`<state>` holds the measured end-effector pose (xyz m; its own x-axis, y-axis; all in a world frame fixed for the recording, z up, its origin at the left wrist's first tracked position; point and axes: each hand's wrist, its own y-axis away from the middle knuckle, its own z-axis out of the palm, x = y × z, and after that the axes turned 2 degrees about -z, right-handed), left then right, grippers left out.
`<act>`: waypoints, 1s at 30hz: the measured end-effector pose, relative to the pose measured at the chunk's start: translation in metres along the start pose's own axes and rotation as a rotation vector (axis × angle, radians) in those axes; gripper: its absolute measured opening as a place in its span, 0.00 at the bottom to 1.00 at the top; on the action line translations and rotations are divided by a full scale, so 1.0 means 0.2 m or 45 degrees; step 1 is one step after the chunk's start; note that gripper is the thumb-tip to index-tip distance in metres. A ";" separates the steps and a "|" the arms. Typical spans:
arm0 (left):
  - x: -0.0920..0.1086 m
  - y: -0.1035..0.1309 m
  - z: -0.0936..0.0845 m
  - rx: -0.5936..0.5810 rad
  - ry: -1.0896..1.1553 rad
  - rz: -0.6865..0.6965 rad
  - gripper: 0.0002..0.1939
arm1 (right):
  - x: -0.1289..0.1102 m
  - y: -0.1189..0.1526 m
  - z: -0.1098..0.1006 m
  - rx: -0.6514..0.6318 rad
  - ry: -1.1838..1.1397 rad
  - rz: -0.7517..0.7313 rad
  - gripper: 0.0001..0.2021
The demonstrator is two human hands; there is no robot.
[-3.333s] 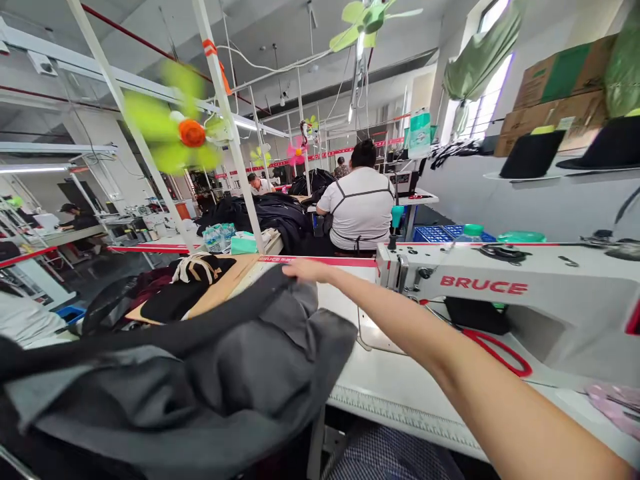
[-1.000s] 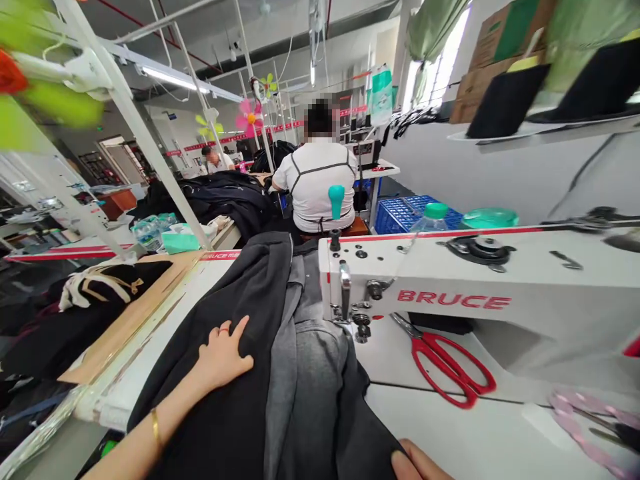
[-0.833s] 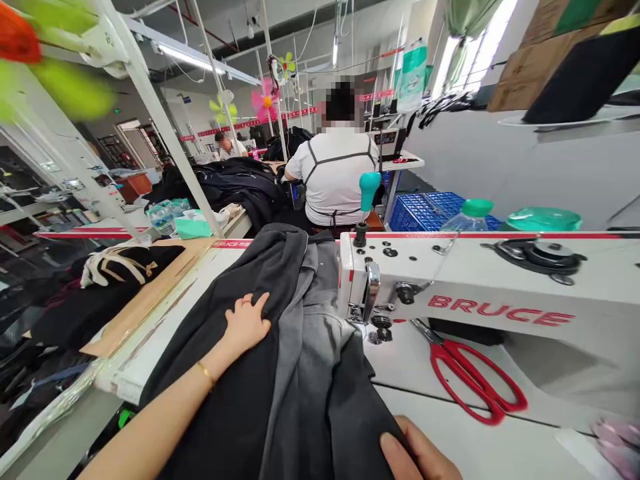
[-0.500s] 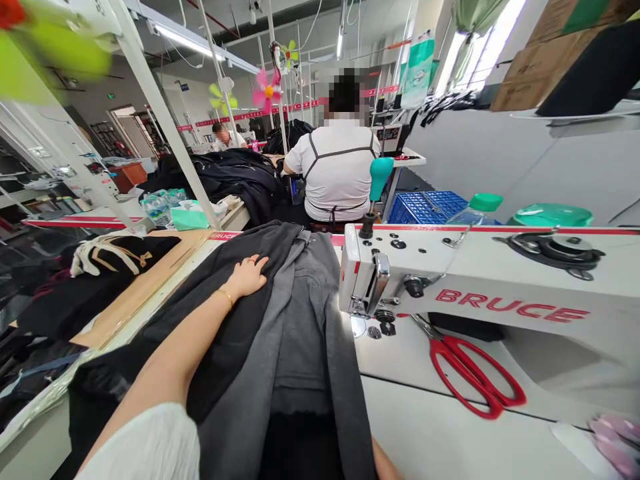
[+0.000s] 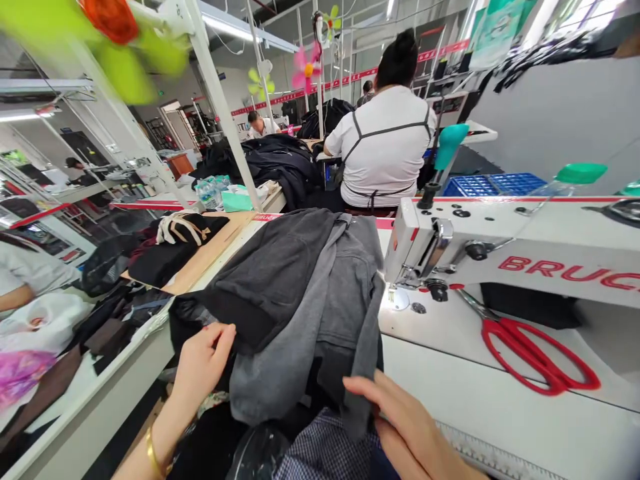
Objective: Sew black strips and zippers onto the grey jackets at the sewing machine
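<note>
A dark grey jacket point(image 5: 280, 267) with a black hem band lies spread over the table's left part, its lower edge hanging towards me. My left hand point(image 5: 207, 357) is closed at the jacket's left hem, thumb and forefinger pinched at the black band. At the right, my right hand point(image 5: 400, 417) grips the grey sleeve end, fingers over the cloth and thumb mostly hidden. The white sewing machine point(image 5: 560, 263) stands beside the jacket, its needle area just right of the cloth. Red-handled scissors point(image 5: 540, 353) lie under the machine arm.
A ruler point(image 5: 485, 450) lies at the table's front edge. Below the jacket, checked cloth point(image 5: 325, 447) shows near my lap. Dark garments point(image 5: 170, 257) are piled on a board to the left. A co-worker in a white shirt point(image 5: 385, 143) sits ahead, facing away.
My left hand has come back from the jacket's top to its near hem. My right hand has risen into view at the sleeve end. The jacket's near edge has shifted, and the view has turned left.
</note>
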<state>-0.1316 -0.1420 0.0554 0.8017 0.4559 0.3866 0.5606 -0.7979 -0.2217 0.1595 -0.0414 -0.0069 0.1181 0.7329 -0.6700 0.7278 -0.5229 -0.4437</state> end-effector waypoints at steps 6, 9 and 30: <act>-0.06 0.05 0.17 -0.044 0.006 -0.081 0.21 | 0.05 -0.38 0.11 -0.089 0.532 -0.607 0.14; 0.01 -0.07 0.25 -0.047 -0.105 -0.125 0.20 | 0.09 -0.52 0.15 -0.021 0.727 -0.778 0.10; 0.22 0.32 0.35 -0.678 2.065 -1.221 0.11 | -0.03 -0.23 -0.06 -0.034 0.722 -0.586 0.09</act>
<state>-0.0462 -0.1464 -0.0045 -0.7702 0.2538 0.5851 0.2649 -0.7072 0.6555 0.1337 -0.0166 0.0246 0.1231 0.9924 -0.0048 0.8034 -0.1025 -0.5865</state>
